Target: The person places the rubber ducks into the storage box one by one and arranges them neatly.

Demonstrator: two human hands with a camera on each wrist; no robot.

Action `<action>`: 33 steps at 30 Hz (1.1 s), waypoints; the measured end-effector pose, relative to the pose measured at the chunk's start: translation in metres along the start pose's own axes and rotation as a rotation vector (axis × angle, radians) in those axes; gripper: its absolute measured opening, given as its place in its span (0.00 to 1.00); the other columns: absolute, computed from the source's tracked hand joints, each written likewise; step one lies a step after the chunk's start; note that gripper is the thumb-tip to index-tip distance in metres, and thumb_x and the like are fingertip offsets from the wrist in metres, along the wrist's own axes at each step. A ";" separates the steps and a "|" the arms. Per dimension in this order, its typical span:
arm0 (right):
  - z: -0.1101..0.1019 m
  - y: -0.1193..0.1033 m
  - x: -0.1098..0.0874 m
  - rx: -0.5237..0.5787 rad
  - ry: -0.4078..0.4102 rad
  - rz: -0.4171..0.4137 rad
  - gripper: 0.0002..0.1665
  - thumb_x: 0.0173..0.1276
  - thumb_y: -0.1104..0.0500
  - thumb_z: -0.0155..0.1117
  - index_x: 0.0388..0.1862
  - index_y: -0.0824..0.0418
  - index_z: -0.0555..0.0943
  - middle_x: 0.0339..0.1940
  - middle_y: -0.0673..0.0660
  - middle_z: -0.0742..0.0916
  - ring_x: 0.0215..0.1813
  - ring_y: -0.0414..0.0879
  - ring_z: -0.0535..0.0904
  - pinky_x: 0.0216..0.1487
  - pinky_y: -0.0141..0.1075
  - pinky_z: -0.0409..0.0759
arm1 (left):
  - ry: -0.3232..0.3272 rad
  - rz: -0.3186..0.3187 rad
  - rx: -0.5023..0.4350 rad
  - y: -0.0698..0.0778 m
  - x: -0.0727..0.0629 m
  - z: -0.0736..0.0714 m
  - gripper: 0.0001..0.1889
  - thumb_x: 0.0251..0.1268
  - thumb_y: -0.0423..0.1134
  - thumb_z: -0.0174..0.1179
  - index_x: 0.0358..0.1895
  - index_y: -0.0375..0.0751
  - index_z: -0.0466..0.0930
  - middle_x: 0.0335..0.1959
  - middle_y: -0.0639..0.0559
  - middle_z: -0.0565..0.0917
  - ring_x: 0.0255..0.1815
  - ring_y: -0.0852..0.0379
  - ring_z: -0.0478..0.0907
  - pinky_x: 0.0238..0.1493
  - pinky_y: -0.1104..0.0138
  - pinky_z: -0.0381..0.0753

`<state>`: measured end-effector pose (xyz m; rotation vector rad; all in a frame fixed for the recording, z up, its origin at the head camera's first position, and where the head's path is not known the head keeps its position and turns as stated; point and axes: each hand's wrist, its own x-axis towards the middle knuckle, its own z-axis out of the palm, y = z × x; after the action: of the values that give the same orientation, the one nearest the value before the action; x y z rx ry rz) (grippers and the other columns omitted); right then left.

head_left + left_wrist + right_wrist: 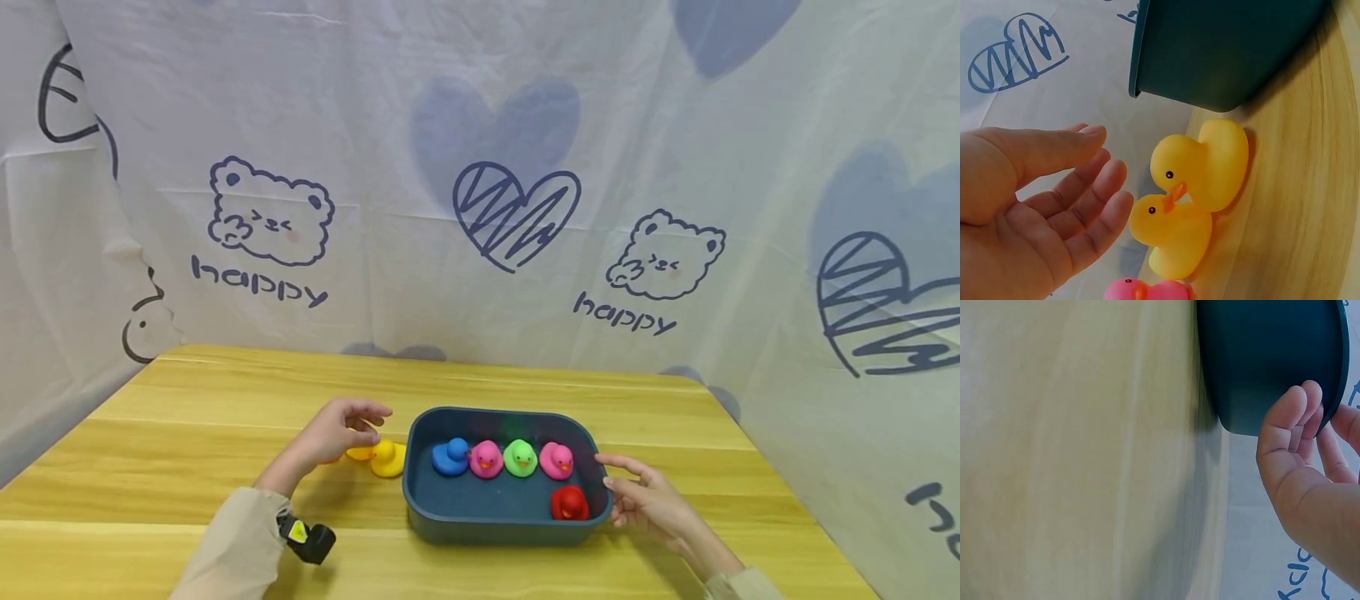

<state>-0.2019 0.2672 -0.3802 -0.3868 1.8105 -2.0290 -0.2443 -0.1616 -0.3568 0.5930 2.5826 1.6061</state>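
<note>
My left hand (337,429) hovers just above a yellow rubber duck (388,459) left of the dark teal box (495,532). In the left wrist view its fingers are loosely bent with nothing between them. Two yellow ducks sit close together there, the nearer-to-box duck (1216,165) and a second duck (1179,240). My right hand (656,504) holds the right end of the box, with digits on both sides of the rim. Inside are a blue duck (451,457), pink ducks (486,459), a green duck (521,458) and a red duck (570,504).
A pink duck (1147,290) shows at the bottom of the left wrist view; my left hand hides that area in the head view. The wooden table (360,533) ends at a white printed cloth (390,250). A black wrist device (307,537) sits on my left sleeve.
</note>
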 end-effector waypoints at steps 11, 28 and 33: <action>0.000 0.000 0.000 0.002 0.003 0.008 0.20 0.68 0.65 0.49 0.59 0.59 0.69 0.22 0.52 0.80 0.23 0.39 0.77 0.26 0.28 0.76 | -0.005 -0.037 0.057 -0.006 0.001 0.006 0.17 0.47 0.18 0.58 0.45 0.23 0.75 0.43 0.31 0.77 0.30 0.54 0.74 0.32 0.66 0.77; 0.000 0.000 0.000 -0.004 0.015 0.022 0.20 0.67 0.64 0.50 0.59 0.59 0.69 0.21 0.52 0.80 0.23 0.39 0.76 0.26 0.28 0.76 | -0.028 -0.103 0.171 -0.009 0.005 0.007 0.18 0.44 0.19 0.62 0.43 0.28 0.79 0.42 0.38 0.80 0.40 0.48 0.76 0.42 0.60 0.77; 0.000 0.000 0.000 0.002 0.017 0.026 0.20 0.67 0.64 0.50 0.58 0.57 0.70 0.21 0.52 0.80 0.23 0.39 0.76 0.26 0.28 0.76 | -0.057 -0.104 0.136 -0.013 0.006 0.010 0.19 0.41 0.20 0.64 0.43 0.25 0.78 0.40 0.38 0.81 0.41 0.46 0.76 0.41 0.61 0.77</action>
<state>-0.2015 0.2670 -0.3799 -0.3444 1.8140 -2.0230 -0.2518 -0.1565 -0.3719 0.4953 2.6485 1.3718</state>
